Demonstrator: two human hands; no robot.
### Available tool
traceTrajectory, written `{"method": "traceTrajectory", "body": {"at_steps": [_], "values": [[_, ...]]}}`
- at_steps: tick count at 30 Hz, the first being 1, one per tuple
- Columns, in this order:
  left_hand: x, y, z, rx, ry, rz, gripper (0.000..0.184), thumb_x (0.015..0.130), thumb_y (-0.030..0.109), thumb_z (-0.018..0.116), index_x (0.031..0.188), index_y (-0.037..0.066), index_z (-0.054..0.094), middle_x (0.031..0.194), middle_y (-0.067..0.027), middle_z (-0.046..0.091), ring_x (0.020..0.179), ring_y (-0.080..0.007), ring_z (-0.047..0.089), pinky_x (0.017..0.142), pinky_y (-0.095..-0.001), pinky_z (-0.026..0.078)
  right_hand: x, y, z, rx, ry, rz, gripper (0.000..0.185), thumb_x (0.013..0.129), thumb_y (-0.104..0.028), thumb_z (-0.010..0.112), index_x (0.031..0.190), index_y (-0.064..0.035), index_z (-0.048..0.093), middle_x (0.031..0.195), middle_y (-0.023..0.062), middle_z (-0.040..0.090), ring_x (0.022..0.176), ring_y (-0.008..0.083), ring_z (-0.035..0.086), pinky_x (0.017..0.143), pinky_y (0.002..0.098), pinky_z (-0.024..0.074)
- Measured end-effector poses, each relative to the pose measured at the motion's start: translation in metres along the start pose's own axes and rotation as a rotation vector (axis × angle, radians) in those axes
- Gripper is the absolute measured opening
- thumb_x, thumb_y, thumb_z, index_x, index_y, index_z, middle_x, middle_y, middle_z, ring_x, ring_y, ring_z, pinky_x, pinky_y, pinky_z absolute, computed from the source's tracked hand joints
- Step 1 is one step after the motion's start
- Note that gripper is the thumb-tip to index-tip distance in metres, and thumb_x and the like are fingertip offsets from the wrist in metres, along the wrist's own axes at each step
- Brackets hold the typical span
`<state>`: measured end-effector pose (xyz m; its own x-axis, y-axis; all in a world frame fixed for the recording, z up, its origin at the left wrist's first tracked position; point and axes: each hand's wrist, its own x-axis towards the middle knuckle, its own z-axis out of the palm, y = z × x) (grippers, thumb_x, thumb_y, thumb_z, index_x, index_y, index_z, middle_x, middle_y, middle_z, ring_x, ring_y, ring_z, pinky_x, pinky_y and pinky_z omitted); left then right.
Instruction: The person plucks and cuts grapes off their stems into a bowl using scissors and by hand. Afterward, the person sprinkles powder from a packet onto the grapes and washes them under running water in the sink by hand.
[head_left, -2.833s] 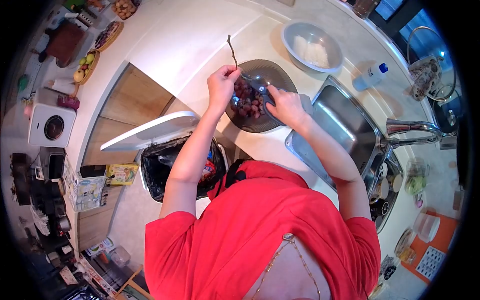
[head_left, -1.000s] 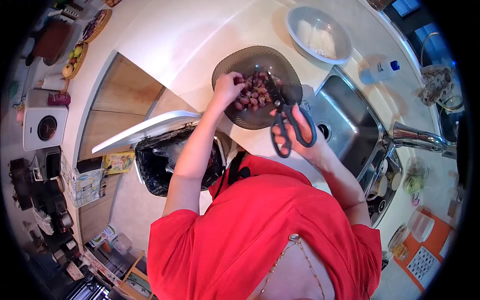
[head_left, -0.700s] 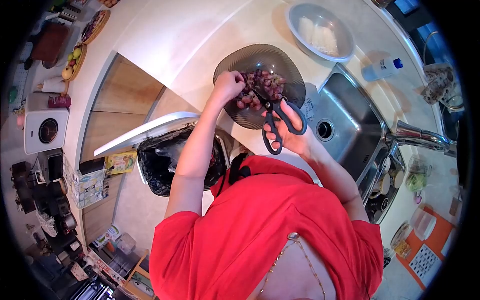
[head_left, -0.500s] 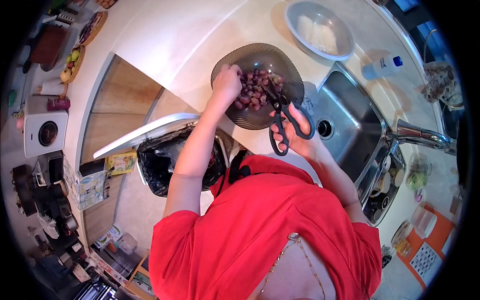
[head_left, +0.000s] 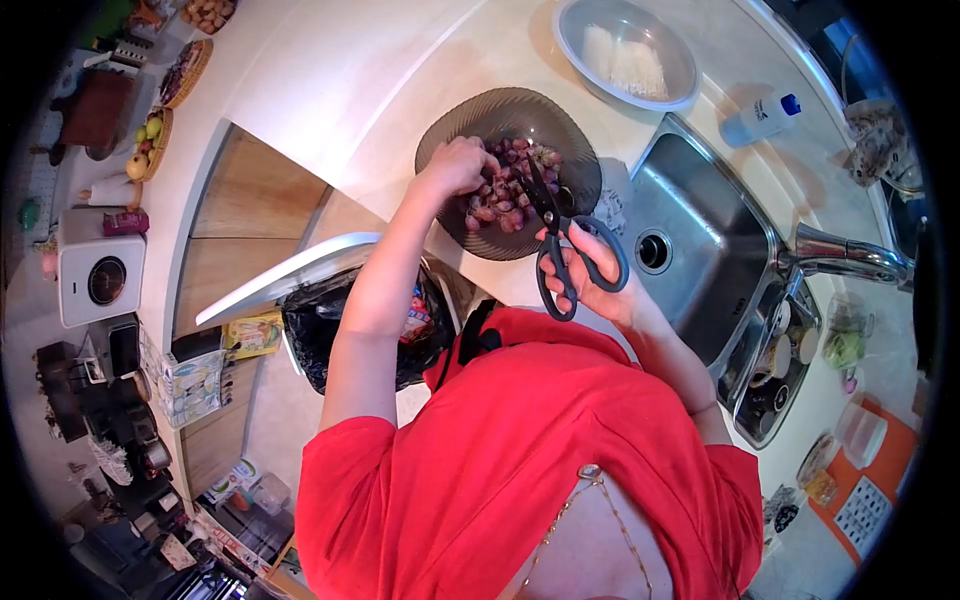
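Observation:
A dark translucent bowl on the counter holds many red grapes. At the bowl's left side, my left hand reaches in with its fingers bent down at the grapes; what they hold, if anything, is hidden. My right hand is wrapped round the handles of black scissors at the bowl's near right edge. The scissors' handles are spread and their blades point up over the grapes.
A pale bowl with white food stands behind on the right. Beside the grape bowl is a steel sink with a faucet; a bottle lies behind it. Below my left forearm is a lined bin with its lid raised.
The stem piece held up at first is gone from my left hand, which is now lower, at the grapes. My right hand has drawn back toward me with the scissors. The view has shifted slightly.

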<state>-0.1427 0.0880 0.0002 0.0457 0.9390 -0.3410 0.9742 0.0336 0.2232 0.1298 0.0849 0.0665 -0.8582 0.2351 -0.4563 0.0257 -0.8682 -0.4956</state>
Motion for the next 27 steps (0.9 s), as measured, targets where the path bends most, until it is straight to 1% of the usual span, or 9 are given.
{"method": "traceTrajectory", "body": {"at_steps": [4,6,9,17,20,23,25,26,27], "values": [[-0.005,0.005,-0.005,0.042,-0.021,-0.036,0.027,0.064,0.018,0.072,0.089,0.029,0.069,0.102,-0.0049,0.055,0.107,-0.0252,0.049,0.083,-0.0418,0.042,-0.006,0.001,-0.001,-0.001,0.015,-0.01,0.037,0.09,-0.042,0.049,0.108,-0.0096,0.047,0.075,0.0049,0.054,0.063,0.0143,0.053,0.048,0.0288,0.0432],[-0.004,0.0,-0.011,-0.007,-0.173,0.047,0.025,0.062,0.017,0.072,0.084,0.028,0.07,0.098,-0.0046,0.056,0.106,-0.0258,0.049,0.081,-0.0417,0.043,-0.008,0.003,-0.007,-0.016,0.019,-0.029,0.039,0.09,-0.042,0.048,0.112,-0.0089,0.048,0.078,0.0056,0.055,0.064,0.0153,0.053,0.047,0.0295,0.0428],[-0.007,0.004,-0.014,-0.028,-0.262,0.062,0.024,0.06,0.015,0.072,0.081,0.026,0.07,0.1,-0.0052,0.054,0.106,-0.0259,0.048,0.08,-0.0408,0.044,-0.012,0.004,-0.008,-0.029,0.027,-0.049,0.042,0.09,-0.041,0.047,0.116,-0.0083,0.048,0.081,0.0063,0.056,0.065,0.0161,0.053,0.047,0.0298,0.0423],[-0.041,0.015,0.012,-0.08,-0.091,0.064,0.018,0.065,0.023,0.065,0.082,0.022,0.069,0.104,-0.008,0.05,0.105,-0.0289,0.047,0.084,-0.0434,0.041,-0.02,0.006,-0.01,-0.003,-0.001,-0.082,0.036,0.09,-0.039,0.049,0.11,-0.0096,0.048,0.078,0.0058,0.055,0.064,0.0147,0.053,0.049,0.0292,0.0443],[-0.053,0.019,0.02,-0.138,-0.066,0.034,0.018,0.064,0.024,0.066,0.08,0.019,0.069,0.101,-0.0085,0.051,0.105,-0.0281,0.048,0.084,-0.0423,0.042,-0.026,0.009,-0.013,-0.022,0.035,-0.053,0.042,0.09,-0.042,0.047,0.117,-0.0097,0.047,0.083,0.0055,0.055,0.067,0.0154,0.052,0.049,0.0284,0.0424],[-0.059,0.015,0.027,-0.291,0.055,0.077,0.018,0.064,0.023,0.067,0.079,0.015,0.069,0.091,-0.0085,0.058,0.093,-0.0241,0.056,0.076,-0.0377,0.046,-0.03,0.01,-0.014,-0.047,-0.01,-0.066,0.043,0.09,-0.041,0.046,0.119,-0.0095,0.046,0.084,0.0057,0.055,0.067,0.0154,0.052,0.05,0.0285,0.043],[-0.064,0.013,0.019,-0.678,0.105,0.03,0.018,0.064,0.023,0.069,0.076,0.009,0.068,0.078,-0.0075,0.063,0.074,-0.0185,0.061,0.067,-0.0328,0.048,-0.036,0.01,-0.008,-0.033,-0.009,-0.056,0.041,0.091,-0.039,0.046,0.118,-0.0073,0.045,0.082,0.0062,0.054,0.065,0.0157,0.052,0.048,0.0291,0.0437],[-0.067,0.011,0.014,-0.784,0.038,-0.044,0.017,0.07,0.016,0.068,0.081,0.003,0.064,0.079,-0.0037,0.061,0.077,-0.0134,0.057,0.07,-0.0259,0.045,-0.04,0.01,-0.004,-0.016,-0.008,-0.047,0.04,0.092,-0.036,0.045,0.117,-0.0051,0.044,0.079,0.0067,0.053,0.064,0.016,0.052,0.047,0.0297,0.0445],[-0.072,0.014,0.004,-0.786,0.042,-0.049,0.017,0.07,0.016,0.068,0.081,0.003,0.064,0.079,-0.0037,0.061,0.077,-0.0134,0.057,0.07,-0.0259,0.045,-0.042,0.01,-0.001,-0.02,-0.012,-0.042,0.04,0.092,-0.036,0.045,0.117,-0.0051,0.044,0.079,0.0067,0.053,0.064,0.016,0.052,0.047,0.0297,0.0445]]}}
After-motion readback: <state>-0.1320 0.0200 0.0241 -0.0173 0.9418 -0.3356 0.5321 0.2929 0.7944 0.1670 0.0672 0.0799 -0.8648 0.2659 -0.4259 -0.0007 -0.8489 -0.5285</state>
